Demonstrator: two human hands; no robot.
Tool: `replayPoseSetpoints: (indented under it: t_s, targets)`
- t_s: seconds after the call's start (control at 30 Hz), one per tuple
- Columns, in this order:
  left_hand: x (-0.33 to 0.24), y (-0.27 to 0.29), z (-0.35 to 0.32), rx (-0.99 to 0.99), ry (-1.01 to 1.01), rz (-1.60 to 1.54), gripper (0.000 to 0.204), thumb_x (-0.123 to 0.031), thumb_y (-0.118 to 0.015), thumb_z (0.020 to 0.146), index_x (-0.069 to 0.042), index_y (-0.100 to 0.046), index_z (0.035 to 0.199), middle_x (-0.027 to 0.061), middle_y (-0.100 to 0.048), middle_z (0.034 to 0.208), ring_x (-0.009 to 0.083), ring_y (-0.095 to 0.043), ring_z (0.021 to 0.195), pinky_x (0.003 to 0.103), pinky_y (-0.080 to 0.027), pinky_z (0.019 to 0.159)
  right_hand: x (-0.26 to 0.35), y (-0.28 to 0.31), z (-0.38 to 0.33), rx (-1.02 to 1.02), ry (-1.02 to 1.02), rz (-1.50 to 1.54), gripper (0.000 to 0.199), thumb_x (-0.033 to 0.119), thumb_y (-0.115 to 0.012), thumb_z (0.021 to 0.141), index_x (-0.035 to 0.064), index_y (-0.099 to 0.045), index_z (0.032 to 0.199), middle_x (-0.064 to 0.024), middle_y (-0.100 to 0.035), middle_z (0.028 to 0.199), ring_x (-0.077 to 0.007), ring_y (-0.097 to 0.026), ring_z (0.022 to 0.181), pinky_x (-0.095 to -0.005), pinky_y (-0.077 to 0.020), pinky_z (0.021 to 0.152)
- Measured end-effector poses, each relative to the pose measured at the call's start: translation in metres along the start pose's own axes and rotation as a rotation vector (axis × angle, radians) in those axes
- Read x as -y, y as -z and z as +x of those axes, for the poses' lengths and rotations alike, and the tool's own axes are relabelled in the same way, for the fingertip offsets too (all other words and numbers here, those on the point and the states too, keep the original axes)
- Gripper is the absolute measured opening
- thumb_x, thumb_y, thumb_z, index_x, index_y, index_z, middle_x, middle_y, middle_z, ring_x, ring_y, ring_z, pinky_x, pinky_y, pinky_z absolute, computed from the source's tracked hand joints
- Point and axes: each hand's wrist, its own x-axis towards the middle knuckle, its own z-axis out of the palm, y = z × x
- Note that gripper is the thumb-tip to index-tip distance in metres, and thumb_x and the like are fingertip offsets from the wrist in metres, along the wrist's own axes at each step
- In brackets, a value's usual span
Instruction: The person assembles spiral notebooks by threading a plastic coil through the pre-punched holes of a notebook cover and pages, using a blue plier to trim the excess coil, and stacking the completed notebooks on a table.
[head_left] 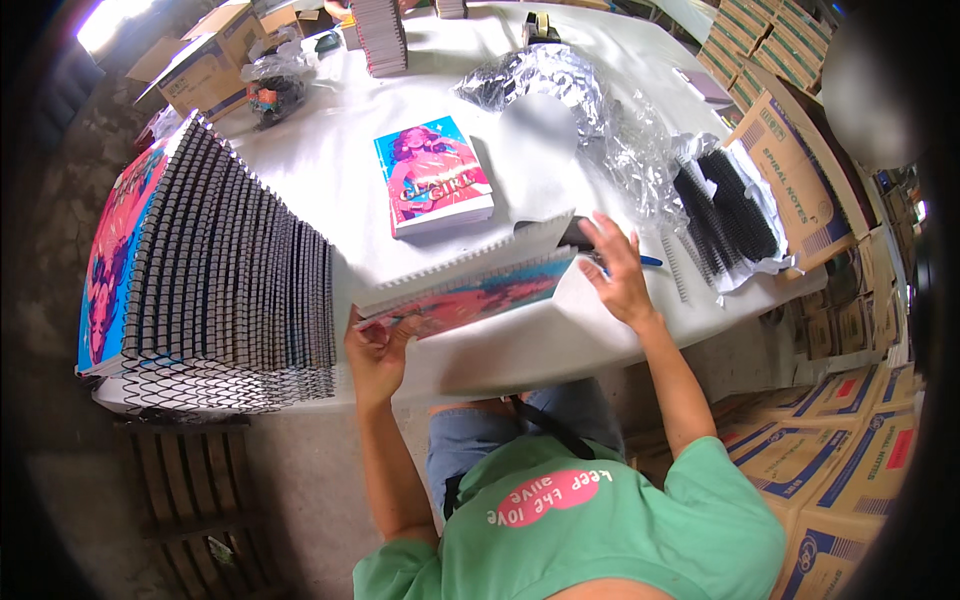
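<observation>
My left hand (pixel 375 345) grips the near left corner of an unbound notebook block (pixel 470 285) with a pink and blue cover, held tilted above the white table (pixel 340 170). My right hand (pixel 618 272) rests with spread fingers at the block's right end, next to a blue pen (pixel 648 261). A second notebook with the same cover (pixel 433 175) lies flat on the table behind it. Loose black spiral coils (pixel 725 215) lie on white paper to the right.
A long row of spiral-bound notebooks (pixel 225 265) stands on the table's left side. Crumpled clear plastic (pixel 570 95) lies at the back. Cardboard boxes (pixel 800 160) crowd the right side and the floor; more boxes (pixel 205 60) and a stack of books (pixel 380 35) sit far back.
</observation>
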Motion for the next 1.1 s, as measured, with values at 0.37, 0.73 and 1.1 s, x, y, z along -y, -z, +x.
replayPoseSetpoints:
  t_s: [0.37, 0.73, 1.1]
  targets:
    - [0.020, -0.026, -0.016, -0.046, -0.008, 0.148, 0.058, 0.009, -0.075, 0.065, -0.001, -0.040, 0.110, 0.0077, -0.057, 0.100, 0.0153, -0.059, 0.087, 0.027, -0.050, 0.074, 0.068, -0.011, 0.000, 0.326, -0.186, 1.353, 0.044, 0.004, -0.073, 0.072, 0.0065, -0.054, 0.111, -0.0018, -0.063, 0.090, -0.0080, -0.057, 0.082, -0.0208, -0.0435, 0.070]
    - [0.052, -0.051, -0.052, -0.202, 0.068, 0.049, 0.056, 0.008, -0.072, 0.067, -0.001, -0.043, 0.114, 0.0092, -0.055, 0.101, 0.0198, -0.054, 0.097, 0.026, -0.047, 0.076, 0.069, -0.011, -0.020, 0.172, -0.240, 1.008, 0.016, 0.003, -0.072, 0.064, 0.0043, -0.060, 0.073, -0.0030, -0.060, 0.071, -0.0060, -0.056, 0.067, -0.0234, -0.0441, 0.061]
    - [-0.044, -0.139, -0.024, 0.105, -0.508, 1.200, 0.030, -0.020, -0.068, 0.076, -0.013, -0.061, 0.104, 0.0011, -0.059, 0.090, 0.0211, -0.052, 0.104, 0.053, -0.004, 0.108, 0.031, -0.010, -0.034, 0.284, 0.079, 0.801, 0.033, 0.003, -0.071, 0.063, 0.0036, -0.057, 0.093, -0.0129, -0.058, 0.089, -0.0245, -0.058, 0.081, -0.0330, -0.0463, 0.073]
